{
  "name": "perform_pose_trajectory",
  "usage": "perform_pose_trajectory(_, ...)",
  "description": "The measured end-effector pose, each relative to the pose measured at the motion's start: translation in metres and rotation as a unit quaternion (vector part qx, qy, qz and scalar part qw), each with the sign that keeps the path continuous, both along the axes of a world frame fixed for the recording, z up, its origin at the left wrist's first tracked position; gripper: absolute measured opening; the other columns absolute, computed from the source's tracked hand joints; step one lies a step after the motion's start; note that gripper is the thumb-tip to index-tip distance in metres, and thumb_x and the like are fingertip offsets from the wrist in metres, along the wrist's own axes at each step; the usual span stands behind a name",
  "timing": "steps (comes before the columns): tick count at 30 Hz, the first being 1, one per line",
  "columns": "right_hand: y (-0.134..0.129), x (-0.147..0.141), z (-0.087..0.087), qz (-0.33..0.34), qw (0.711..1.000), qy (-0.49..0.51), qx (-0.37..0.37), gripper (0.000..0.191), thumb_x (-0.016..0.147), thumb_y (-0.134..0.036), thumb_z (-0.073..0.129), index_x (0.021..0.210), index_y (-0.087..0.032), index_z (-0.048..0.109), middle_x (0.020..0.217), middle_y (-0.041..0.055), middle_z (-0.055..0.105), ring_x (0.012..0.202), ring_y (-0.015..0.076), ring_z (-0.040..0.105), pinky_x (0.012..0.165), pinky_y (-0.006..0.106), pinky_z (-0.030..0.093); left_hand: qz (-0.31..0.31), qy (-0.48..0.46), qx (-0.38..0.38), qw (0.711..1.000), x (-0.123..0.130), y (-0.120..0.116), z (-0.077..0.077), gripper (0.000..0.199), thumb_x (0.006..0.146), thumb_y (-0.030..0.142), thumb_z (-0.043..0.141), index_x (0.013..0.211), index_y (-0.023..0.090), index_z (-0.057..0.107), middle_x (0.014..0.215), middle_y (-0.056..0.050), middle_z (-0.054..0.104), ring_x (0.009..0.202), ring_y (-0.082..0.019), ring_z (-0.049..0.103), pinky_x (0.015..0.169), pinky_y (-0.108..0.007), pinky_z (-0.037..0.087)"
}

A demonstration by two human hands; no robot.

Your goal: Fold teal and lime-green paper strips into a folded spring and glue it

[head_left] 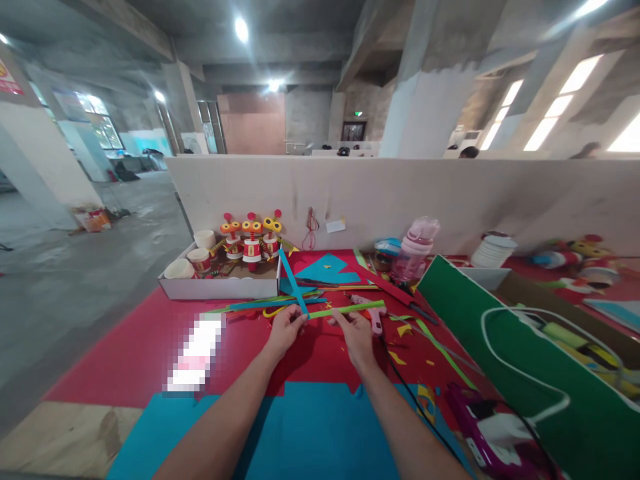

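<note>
Between the fingertips of my left hand (287, 328) is the corner where a blue paper strip (293, 279) and a green paper strip (321, 313) meet. The blue one slants up and away; the green one runs off to the right. My right hand (355, 331) pinches the green strip partway along, its free end sticking out past the fingers. A pink glue gun (377, 321) lies just beyond that hand, partly behind the strip. More blue, green and yellow strips (260, 305) lie on the red table top behind my left hand.
At the back left, a white tray (220, 289) holds paper cups and several cup figures (252, 249). A pink bottle (413, 250) stands near the partition (350, 187). On the right are a green box (475, 353) and a purple power strip (480, 433). Blue sheets (315, 433) lie in front.
</note>
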State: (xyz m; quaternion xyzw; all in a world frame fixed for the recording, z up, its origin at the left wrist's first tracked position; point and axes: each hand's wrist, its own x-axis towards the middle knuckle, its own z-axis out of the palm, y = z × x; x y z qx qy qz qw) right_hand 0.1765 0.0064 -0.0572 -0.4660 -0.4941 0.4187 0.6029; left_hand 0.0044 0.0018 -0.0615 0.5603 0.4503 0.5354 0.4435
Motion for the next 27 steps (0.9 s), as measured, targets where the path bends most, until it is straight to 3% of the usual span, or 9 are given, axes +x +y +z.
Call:
perform_pose_trajectory(4,-0.003,-0.007,-0.004,0.064,0.997,0.046,0.007,0.032,0.071,-0.045,0.067,0.085,-0.017,0.066,0.068,0.0032,0.069,0.066,0.0176,0.064,0.069,0.030,0.050,-0.016,-0.018,-0.005,1.000,0.001,-0.002,0.001,0.030,0.074,0.042,0.062,0.066,0.017,0.048,0.056,0.003,0.053,0.048,-0.009,0.046,0.050,-0.022,0.036)
perform_pose_trajectory(8,-0.009,-0.016,-0.007,0.129,0.991,-0.031,-0.002,0.033,0.073,-0.048,0.064,0.075,-0.015,0.067,0.066,0.0052,0.069,0.064,0.0188,0.064,0.064,0.029,0.050,-0.048,-0.019,-0.011,0.999,0.004,-0.003,-0.001,0.031,0.074,0.044,0.062,0.067,0.017,0.048,0.056,0.002,0.053,0.047,-0.009,0.046,0.049,-0.022,0.036)
perform_pose_trajectory(14,-0.003,-0.005,-0.003,0.040,0.999,-0.037,0.004,0.035,0.071,-0.050,0.065,0.064,-0.016,0.066,0.061,0.0054,0.067,0.062,0.0191,0.063,0.065,0.029,0.048,-0.027,-0.009,-0.006,1.000,0.002,-0.002,0.003,0.029,0.074,0.041,0.063,0.064,0.018,0.047,0.057,0.003,0.054,0.047,-0.009,0.047,0.050,-0.022,0.037)
perform_pose_trajectory(18,0.004,0.007,0.003,-0.029,0.997,0.070,0.027,0.034,0.072,-0.051,0.062,0.069,-0.017,0.061,0.062,0.0039,0.065,0.060,0.0177,0.062,0.067,0.031,0.050,-0.010,-0.008,-0.004,1.000,-0.003,-0.003,0.007,0.027,0.074,0.038,0.063,0.063,0.017,0.049,0.054,0.003,0.053,0.047,-0.009,0.048,0.050,-0.022,0.037)
perform_pose_trajectory(20,0.004,0.009,0.005,-0.048,0.989,0.134,0.033,0.036,0.081,-0.054,0.048,0.079,-0.019,0.058,0.071,0.0050,0.067,0.061,0.0170,0.062,0.065,0.030,0.050,-0.004,-0.032,-0.003,0.999,-0.005,-0.002,0.007,0.026,0.074,0.037,0.064,0.064,0.017,0.050,0.054,0.003,0.054,0.048,-0.009,0.047,0.051,-0.022,0.037)
perform_pose_trajectory(22,0.002,0.007,0.005,0.007,0.984,0.175,0.021,0.034,0.084,-0.050,0.041,0.086,-0.019,0.056,0.080,0.0059,0.066,0.064,0.0159,0.063,0.066,0.030,0.051,-0.010,-0.060,-0.009,0.998,-0.005,-0.002,0.006,0.025,0.075,0.037,0.064,0.066,0.017,0.050,0.056,0.002,0.055,0.048,-0.008,0.047,0.051,-0.022,0.037)
perform_pose_trajectory(25,-0.002,-0.004,0.000,0.147,0.970,0.186,-0.046,0.020,0.071,-0.034,0.061,0.083,-0.019,0.055,0.082,0.0033,0.066,0.064,0.0139,0.063,0.071,0.031,0.052,-0.029,-0.078,-0.018,0.996,-0.003,-0.002,0.005,0.026,0.075,0.038,0.063,0.068,0.016,0.052,0.057,0.002,0.056,0.047,-0.009,0.048,0.049,-0.023,0.038)
perform_pose_trajectory(27,-0.004,-0.013,-0.007,0.197,0.964,0.158,-0.083,0.023,0.061,-0.028,0.069,0.078,-0.018,0.057,0.080,0.0025,0.067,0.066,0.0146,0.063,0.073,0.031,0.052,-0.039,-0.079,-0.022,0.996,0.000,-0.003,0.005,0.027,0.073,0.039,0.065,0.068,0.016,0.052,0.057,0.002,0.056,0.047,-0.009,0.048,0.049,-0.022,0.038)
